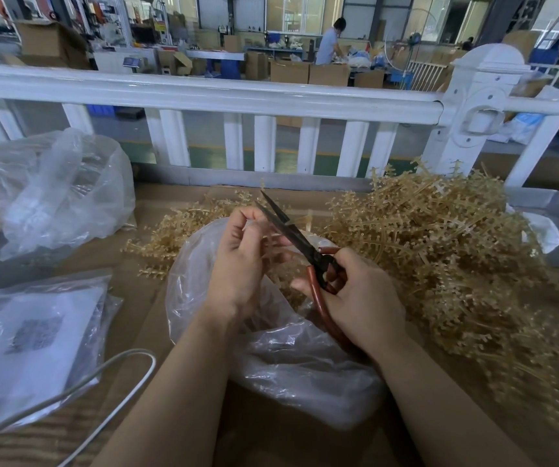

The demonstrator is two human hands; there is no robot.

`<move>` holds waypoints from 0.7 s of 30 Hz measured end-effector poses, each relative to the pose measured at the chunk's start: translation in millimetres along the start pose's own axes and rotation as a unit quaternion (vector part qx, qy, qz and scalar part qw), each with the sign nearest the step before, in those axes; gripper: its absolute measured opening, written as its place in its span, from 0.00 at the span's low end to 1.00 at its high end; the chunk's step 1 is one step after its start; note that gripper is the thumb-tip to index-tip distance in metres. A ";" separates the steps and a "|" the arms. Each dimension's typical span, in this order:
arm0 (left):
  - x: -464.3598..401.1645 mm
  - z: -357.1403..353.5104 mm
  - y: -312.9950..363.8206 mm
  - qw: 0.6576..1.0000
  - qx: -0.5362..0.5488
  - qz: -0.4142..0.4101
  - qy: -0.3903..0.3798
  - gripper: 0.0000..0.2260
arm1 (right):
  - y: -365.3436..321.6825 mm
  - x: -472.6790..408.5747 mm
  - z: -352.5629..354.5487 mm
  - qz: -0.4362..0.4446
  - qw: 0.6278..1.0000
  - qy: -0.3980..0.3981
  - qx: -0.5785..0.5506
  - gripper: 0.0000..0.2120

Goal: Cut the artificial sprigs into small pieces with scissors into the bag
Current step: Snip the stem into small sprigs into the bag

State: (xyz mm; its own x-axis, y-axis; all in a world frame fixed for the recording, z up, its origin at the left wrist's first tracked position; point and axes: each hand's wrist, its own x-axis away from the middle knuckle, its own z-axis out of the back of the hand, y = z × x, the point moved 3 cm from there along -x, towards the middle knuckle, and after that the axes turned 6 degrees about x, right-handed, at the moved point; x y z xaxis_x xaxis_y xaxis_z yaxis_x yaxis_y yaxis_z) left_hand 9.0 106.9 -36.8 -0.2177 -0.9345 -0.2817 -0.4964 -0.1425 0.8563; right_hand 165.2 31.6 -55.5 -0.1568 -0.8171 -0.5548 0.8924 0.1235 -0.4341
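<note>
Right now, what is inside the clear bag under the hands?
Inside the clear bag, a few tan sprig pieces show near the opening; both hands cover the rest, so the amount is unclear.

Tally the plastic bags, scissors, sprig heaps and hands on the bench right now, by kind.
Plastic bags: 3 (open bag under the hands, crumpled bag, flat bag with a printed sheet)
Scissors: 1
Sprig heaps: 2 (big heap, small heap)
Hands: 2 (left hand, right hand)
Total: 8
</note>
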 end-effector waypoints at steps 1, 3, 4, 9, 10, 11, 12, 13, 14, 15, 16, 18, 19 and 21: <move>-1.0 1.2 0.4 1.000 0.025 0.008 0.012 0.07 | -0.4 0.5 0.3 -0.002 1.000 0.002 -0.025 0.24; -2.5 2.9 1.4 0.996 0.080 0.027 0.034 0.08 | 0.7 0.6 0.6 -0.024 0.996 0.007 -0.089 0.24; -3.1 3.6 1.6 0.993 0.104 0.039 0.043 0.09 | 1.7 0.2 0.8 -0.039 0.992 0.010 -0.118 0.26; -3.3 2.3 1.8 0.982 0.164 0.079 0.040 0.09 | 8.2 -3.3 -1.0 -0.115 0.971 -0.019 -0.209 0.23; -3.2 1.5 1.5 0.981 0.170 0.083 0.036 0.09 | 9.1 -3.9 -1.8 -0.119 0.969 -0.031 -0.215 0.21; -3.4 1.3 1.7 0.981 0.173 0.084 0.034 0.10 | 9.8 -4.8 -2.3 -0.122 0.967 -0.041 -0.220 0.20; -3.5 0.9 1.7 0.981 0.173 0.085 0.032 0.10 | 10.3 -5.5 -2.8 -0.125 0.965 -0.048 -0.226 0.18; -3.5 0.8 1.9 0.981 0.172 0.086 0.029 0.10 | 11.0 -6.3 -3.1 -0.132 0.962 -0.054 -0.233 0.16; -3.5 0.6 1.9 0.981 0.170 0.088 0.027 0.09 | 11.7 -7.0 -3.6 -0.140 0.958 -0.060 -0.241 0.15; -3.5 0.6 1.6 0.981 0.169 0.090 0.025 0.09 | 12.1 -7.9 -4.0 -0.149 0.954 -0.063 -0.252 0.12; -3.4 0.5 1.2 0.982 0.166 0.092 0.025 0.09 | 12.9 -8.5 -4.3 -0.152 0.950 -0.064 -0.266 0.10; -3.2 -0.4 -0.3 0.983 0.154 0.096 0.024 0.09 | 13.7 -9.8 -3.9 -0.146 0.942 -0.058 -0.297 0.12; -3.0 -1.1 -1.2 0.984 0.145 0.099 0.025 0.09 | 14.4 -10.1 -3.4 -0.144 0.938 -0.056 -0.309 0.14; -2.0 -2.1 -3.3 0.987 0.118 0.108 0.030 0.08 | 16.6 -10.5 -3.3 -0.146 0.933 -0.056 -0.324 0.17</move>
State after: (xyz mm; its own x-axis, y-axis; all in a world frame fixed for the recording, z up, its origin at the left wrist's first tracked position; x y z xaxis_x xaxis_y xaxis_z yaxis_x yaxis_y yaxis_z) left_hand 12.8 108.6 -38.1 -0.2941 -0.9531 -0.0709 -0.6267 0.1363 0.7673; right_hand 180.3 44.1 -59.3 -0.2746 -0.9186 -0.2843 0.3694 0.1722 -0.9132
